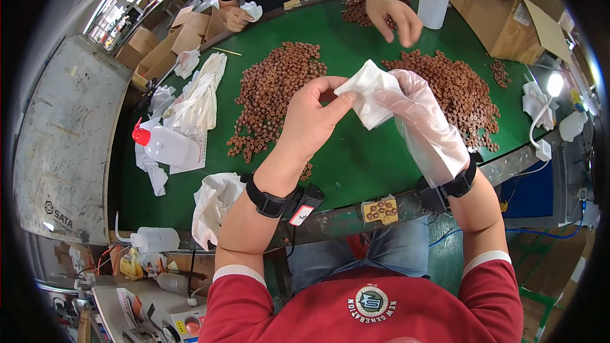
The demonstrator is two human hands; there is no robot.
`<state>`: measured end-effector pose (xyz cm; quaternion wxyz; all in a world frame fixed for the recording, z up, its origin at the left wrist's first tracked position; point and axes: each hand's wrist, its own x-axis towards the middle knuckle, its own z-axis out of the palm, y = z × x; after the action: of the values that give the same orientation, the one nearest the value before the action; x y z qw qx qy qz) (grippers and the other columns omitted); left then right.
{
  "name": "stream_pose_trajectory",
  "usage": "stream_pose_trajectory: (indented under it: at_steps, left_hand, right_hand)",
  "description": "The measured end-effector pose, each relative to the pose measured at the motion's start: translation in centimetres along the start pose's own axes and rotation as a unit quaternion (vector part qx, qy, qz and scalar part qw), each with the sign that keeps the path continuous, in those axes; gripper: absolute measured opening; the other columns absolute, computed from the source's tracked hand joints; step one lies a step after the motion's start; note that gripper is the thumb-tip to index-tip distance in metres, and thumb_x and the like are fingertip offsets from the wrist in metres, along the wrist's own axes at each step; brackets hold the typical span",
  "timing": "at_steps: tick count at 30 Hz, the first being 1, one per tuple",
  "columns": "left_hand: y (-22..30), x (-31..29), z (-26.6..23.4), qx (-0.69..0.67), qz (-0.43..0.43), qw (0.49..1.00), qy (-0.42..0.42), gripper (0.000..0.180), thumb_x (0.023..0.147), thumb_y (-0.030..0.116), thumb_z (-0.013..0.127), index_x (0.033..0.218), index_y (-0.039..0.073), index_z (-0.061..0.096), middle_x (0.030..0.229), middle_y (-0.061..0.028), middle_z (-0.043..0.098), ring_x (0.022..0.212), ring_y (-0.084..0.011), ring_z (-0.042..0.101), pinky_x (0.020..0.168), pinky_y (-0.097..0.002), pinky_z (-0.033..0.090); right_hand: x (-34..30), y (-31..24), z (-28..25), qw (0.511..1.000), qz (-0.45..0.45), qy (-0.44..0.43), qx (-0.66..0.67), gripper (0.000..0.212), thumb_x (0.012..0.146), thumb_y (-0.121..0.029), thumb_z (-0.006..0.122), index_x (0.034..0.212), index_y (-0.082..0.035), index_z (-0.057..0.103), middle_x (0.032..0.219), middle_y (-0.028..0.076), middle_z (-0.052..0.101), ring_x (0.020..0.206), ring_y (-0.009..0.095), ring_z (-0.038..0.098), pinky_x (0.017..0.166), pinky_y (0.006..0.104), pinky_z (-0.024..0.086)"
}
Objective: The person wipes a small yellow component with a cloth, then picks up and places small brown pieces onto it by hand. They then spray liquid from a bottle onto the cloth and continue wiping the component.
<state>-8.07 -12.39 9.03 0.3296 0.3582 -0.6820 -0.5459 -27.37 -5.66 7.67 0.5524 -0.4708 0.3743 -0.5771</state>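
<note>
My bare left hand (306, 119) pinches the left edge of a white cloth (367, 92) between thumb and fingers. On the cloth's other side is my right hand (416, 105), inside a loose clear plastic glove, with its fingers closed on the fabric. Both hands hold the cloth up over the green tabletop (343, 171). To the left of them spreads a pile of small brown ring-like parts (276, 89). A second brown pile (454, 89) lies behind and right of my gloved hand. Whether anything sits inside the cloth's folds is hidden.
Across the table a co-worker's hand (393, 18) reaches near a smaller brown pile; the other hand (236, 18) holds white cloth. Red-capped bottles (171, 146) (434, 1), white gloves (200, 92) and a crumpled cloth (216, 206) lie around. Cardboard boxes (508, 16) stand far right, beyond a lamp (555, 84).
</note>
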Motion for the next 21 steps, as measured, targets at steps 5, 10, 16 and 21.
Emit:
stream_pose_trajectory:
  at_steps: [5, 10, 16, 21]
  left_hand:
    - [-0.1, -0.2, -0.2, -0.140, 0.003, 0.990, -0.021, 0.027, 0.088, 0.018, 0.068, 0.110, 0.003, 0.064, 0.093, -0.0007, 0.063, 0.082, -0.0060, 0.056, 0.075, -0.0228, 0.045]
    - [0.9, -0.3, -0.5, -0.212, -0.059, 0.975, -0.026, 0.022, 0.090, 0.018, 0.065, 0.108, 0.006, 0.063, 0.095, 0.0014, 0.064, 0.083, -0.0050, 0.056, 0.074, -0.0232, 0.044]
    - [0.5, -0.3, 0.2, -0.262, -0.015, 0.965, 0.008, 0.020, 0.091, 0.016, 0.063, 0.108, 0.007, 0.058, 0.099, 0.0008, 0.064, 0.085, -0.0054, 0.057, 0.075, -0.0242, 0.046]
    - [0.3, -0.6, 1.5, -0.306, -0.022, 0.952, -0.021, 0.020, 0.092, 0.014, 0.063, 0.109, 0.006, 0.056, 0.101, -0.0002, 0.063, 0.086, -0.0070, 0.057, 0.078, -0.0251, 0.047]
  right_hand:
    - [0.5, 0.4, 0.1, 0.998, -0.059, 0.020, -0.010, 0.036, 0.089, -0.011, 0.066, 0.120, 0.001, 0.053, 0.111, 0.006, 0.062, 0.098, 0.011, 0.058, 0.089, 0.0263, 0.046]
    - [1.1, 0.9, 0.0, 0.988, -0.094, 0.092, -0.086, 0.042, 0.090, -0.010, 0.065, 0.127, 0.003, 0.050, 0.113, 0.006, 0.061, 0.101, 0.012, 0.057, 0.091, 0.0281, 0.046]
    - [0.2, -0.1, 1.1, 0.994, -0.062, 0.079, -0.044, 0.038, 0.087, -0.010, 0.070, 0.119, 0.002, 0.057, 0.104, 0.004, 0.064, 0.090, 0.008, 0.060, 0.077, 0.0229, 0.050]
    - [-0.3, -1.6, 2.8, 0.999, -0.018, -0.041, -0.010, 0.035, 0.089, -0.017, 0.067, 0.116, 0.002, 0.058, 0.102, 0.002, 0.063, 0.085, 0.007, 0.058, 0.073, 0.0225, 0.048]
